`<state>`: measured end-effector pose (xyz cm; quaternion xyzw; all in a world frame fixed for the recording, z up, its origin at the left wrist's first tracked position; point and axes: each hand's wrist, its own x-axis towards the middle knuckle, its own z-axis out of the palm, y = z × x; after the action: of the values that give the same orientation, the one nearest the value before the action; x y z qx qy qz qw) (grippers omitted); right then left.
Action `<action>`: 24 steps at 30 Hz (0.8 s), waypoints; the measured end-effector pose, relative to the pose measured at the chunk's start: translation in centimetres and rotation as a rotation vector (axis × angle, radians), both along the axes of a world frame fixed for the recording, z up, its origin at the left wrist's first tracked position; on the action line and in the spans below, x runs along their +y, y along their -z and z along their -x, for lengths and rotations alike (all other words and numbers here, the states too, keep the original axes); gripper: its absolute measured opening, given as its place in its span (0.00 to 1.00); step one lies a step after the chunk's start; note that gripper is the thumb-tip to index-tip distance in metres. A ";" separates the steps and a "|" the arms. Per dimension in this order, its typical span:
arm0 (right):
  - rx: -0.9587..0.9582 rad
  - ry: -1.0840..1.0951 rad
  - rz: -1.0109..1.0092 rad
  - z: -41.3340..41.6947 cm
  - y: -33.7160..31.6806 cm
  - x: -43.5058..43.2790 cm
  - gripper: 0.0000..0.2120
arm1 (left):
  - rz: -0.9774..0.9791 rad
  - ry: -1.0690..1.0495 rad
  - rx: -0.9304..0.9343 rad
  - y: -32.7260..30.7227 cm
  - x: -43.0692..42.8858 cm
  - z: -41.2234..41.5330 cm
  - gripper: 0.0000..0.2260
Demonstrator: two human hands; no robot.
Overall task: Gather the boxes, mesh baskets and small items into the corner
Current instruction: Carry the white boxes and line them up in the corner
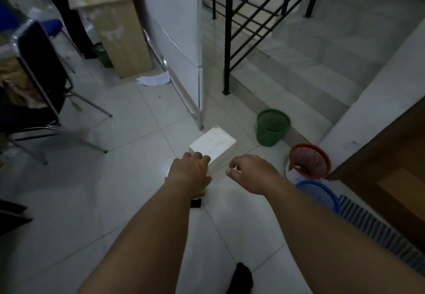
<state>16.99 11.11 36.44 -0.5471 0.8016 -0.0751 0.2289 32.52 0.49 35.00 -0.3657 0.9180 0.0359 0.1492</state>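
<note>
Left hand is on the near corner of the white box, fingers curled, tips hidden behind the knuckles, so can't tell if I'm gripping it or just touching

Right hand is just beside the box's near right side, fingers loosely curled, nothing in it, not touching the box as far as I can see

Box sits on the floor tiles straight ahead of both hands, tilted diagonal to me, close to the end of the white wall

Small black item is on the floor under my left wrist

Green bucket is ahead and right of my right hand, at the foot of the stairs

Red mesh basket is to the right of my right hand, blue mesh basket just behind it, nearer to me, rims almost touching

Striped mat lies right of my right forearm, against the wooden door

Black chair is well off to the left of my left hand
</note>
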 end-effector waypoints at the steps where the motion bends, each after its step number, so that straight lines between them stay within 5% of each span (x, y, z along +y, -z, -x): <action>1: 0.002 0.000 -0.016 1.6 0.5 -1.6 0.19 | -0.017 0.005 -0.007 0.6 -1.2 1.5 0.25; 24: -0.157 0.186 -0.171 23.9 17.5 -35.1 0.20 | -0.034 0.085 -0.064 16.3 -35.5 25.2 0.30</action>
<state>-6.92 -24.03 18.90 -0.4413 0.8320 -0.0700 0.3287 7.31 -35.00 18.68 -0.3246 0.9267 0.0334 0.1863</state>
